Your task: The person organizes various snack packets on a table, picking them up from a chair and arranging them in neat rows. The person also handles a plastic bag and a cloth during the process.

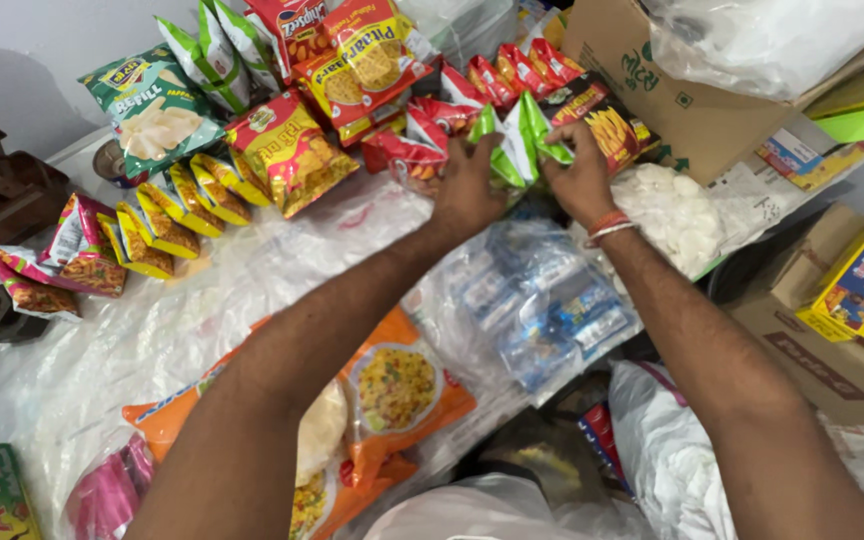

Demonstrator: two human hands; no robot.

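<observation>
Both my arms reach forward over a table heaped with snack packets. My left hand [467, 185] and my right hand [582, 175] together grip a bunch of small green and white snack packets [517, 140], held upright between them. Red snack packets [422, 140] lie just left of and behind the green ones. A dark packet with a picture of fries [607, 125] sits right behind my right hand. My right wrist wears a red and white band.
Yellow and red packets [287, 150] and a row of small yellow packets [167, 215] lie at left. Orange noodle packs [392, 390] and blue packs in clear wrap [542, 310] lie near me. A bag of white crackers [677, 215] and cardboard boxes [672, 90] stand at right.
</observation>
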